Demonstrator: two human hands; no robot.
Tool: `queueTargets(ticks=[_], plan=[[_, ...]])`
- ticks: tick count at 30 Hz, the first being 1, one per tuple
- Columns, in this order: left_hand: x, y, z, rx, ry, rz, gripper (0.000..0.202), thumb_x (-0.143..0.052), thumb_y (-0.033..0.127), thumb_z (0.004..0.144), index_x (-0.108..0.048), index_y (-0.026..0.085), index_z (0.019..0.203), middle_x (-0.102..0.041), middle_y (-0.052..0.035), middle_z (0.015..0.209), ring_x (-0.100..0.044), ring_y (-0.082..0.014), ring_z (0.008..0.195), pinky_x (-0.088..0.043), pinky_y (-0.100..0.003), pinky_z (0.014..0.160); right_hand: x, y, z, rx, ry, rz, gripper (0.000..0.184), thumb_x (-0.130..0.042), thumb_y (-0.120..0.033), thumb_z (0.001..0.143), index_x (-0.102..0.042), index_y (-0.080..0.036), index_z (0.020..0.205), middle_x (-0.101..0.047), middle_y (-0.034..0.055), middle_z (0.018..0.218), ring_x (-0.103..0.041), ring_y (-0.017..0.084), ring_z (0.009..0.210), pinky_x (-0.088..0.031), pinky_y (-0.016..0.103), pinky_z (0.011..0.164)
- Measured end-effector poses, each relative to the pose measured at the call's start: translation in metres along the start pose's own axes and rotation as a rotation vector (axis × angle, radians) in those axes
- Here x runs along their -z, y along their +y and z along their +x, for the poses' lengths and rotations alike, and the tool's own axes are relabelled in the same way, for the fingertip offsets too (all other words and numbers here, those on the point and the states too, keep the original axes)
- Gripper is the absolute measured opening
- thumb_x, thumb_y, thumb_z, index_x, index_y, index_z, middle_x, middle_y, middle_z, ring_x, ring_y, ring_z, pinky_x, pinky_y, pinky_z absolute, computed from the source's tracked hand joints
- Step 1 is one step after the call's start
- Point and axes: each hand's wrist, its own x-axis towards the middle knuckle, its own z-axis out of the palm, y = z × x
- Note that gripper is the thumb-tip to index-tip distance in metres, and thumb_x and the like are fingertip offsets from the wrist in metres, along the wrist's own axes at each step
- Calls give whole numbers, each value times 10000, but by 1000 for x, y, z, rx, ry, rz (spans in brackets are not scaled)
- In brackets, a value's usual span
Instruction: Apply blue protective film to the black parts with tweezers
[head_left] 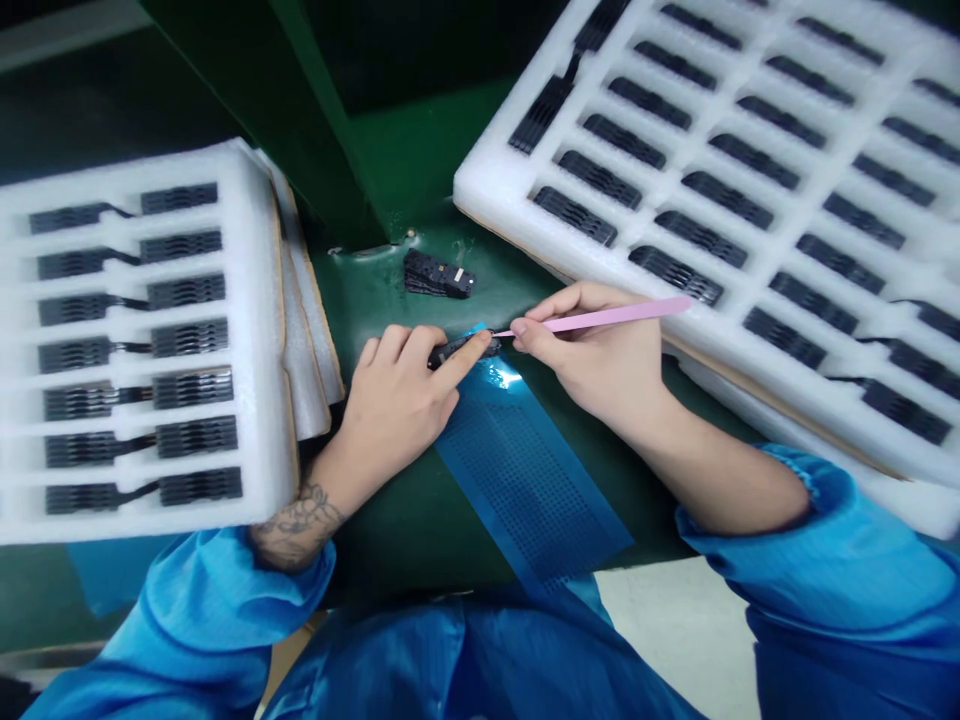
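Currently, at the far end of the blue perforated plastic film [532,480], the left hand [397,385] is holding down a slim black part [450,349], lengthwise toward the right hand [596,345] gripping a thin pink tool [611,316].

Over the feed I see a green table [397,525], a darker green post [277,110] toward its far edge, pale floor [686,625] beyond its near edge, deep shadow [442,45] past the far side.

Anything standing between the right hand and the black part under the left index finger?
Only the pink tool in the right hand spans that gap, its tip at the black part, where the left index finger also lies. The stack of black pieces sits farther back, off that line.
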Motion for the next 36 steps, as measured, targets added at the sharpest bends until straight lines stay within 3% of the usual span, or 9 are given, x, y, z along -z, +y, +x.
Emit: queueTargets(ticks=[6, 11, 16, 21, 25, 28, 31, 33, 36], plan=[[-3, -4, -3, -2, 39, -74, 518, -561, 138, 913, -538, 291, 1407, -639, -70, 1102, -529, -251, 938, -405, -381, 743, -1, 4, -2, 53, 63, 115, 140, -835, -299, 791, -726, -223, 747, -738, 8, 690, -709, 175, 615, -586, 300, 556], [-9, -7, -5, 34, 159, -235, 421, -549, 122, 928, -504, 183, 1343, -678, -78, 1126, -583, -233, 980, -467, -370, 827, 1, 9, -5, 292, 77, 304, 225, -694, -442, 922, -781, -272, 1040, -768, 25, 812, -759, 192, 682, -637, 329, 595], [-9, -6, -5, 55, 177, -243, 402, -560, 122, 921, -490, 156, 1315, -696, -82, 1099, -596, -235, 952, -485, -365, 824, 8, 8, -8, 600, 64, 99, 262, -656, -433, 949, -779, -284, 1126, -781, 32, 797, -753, 189, 659, -627, 319, 585], [-9, -5, -6, 78, 171, -246, 393, -557, 135, 928, -492, 156, 1315, -702, -73, 1090, -600, -236, 961, -493, -364, 840, 4, 5, -2, 701, -247, -244, 96, -744, -252, 886, -772, -267, 976, -796, 43, 1103, -756, 262, 1055, -623, 420, 945], [-9, -6, -7, 108, 157, -280, 405, -566, 133, 922, -501, 153, 1322, -703, -70, 1090, -604, -237, 988, -494, -367, 848, 3, 4, -2, 611, -237, -226, 27, -770, -275, 861, -750, -265, 877, -804, 35, 1041, -767, 245, 967, -631, 415, 888], [-7, -6, -7, 85, 140, -267, 362, -565, 140, 934, -548, 178, 1293, -698, -62, 1108, -596, -236, 993, -485, -371, 844, 6, 3, -6, 445, -153, -98, 212, -717, -363, 912, -747, -278, 1104, -792, 47, 1074, -760, 236, 974, -624, 410, 896], [-4, -7, -7, 20, 116, -209, 322, -582, 171, 948, -615, 238, 1261, -690, -49, 1100, -582, -235, 959, -470, -377, 798, 10, 3, -8, 251, -163, 148, 410, -507, -533, 1007, -692, -300, 1288, -776, 40, 976, -744, 189, 810, -627, 360, 719], [-3, -8, -8, -8, 123, -179, 290, -603, 212, 953, -650, 254, 1237, -689, -49, 1061, -573, -232, 923, -466, -375, 763, 11, 3, -6, 144, -212, 238, 474, -486, -611, 986, -753, -277, 1190, -750, 39, 878, -700, 160, 678, -594, 328, 599], [-4, -9, -9, -32, 147, -190, 248, -621, 243, 957, -680, 226, 1197, -689, -59, 1020, -570, -216, 897, -484, -360, 756, 12, 2, -2, -36, -227, 219, 306, -738, -520, 864, -809, -237, 953, -741, 23, 751, -686, 147, 609, -595, 312, 589]])
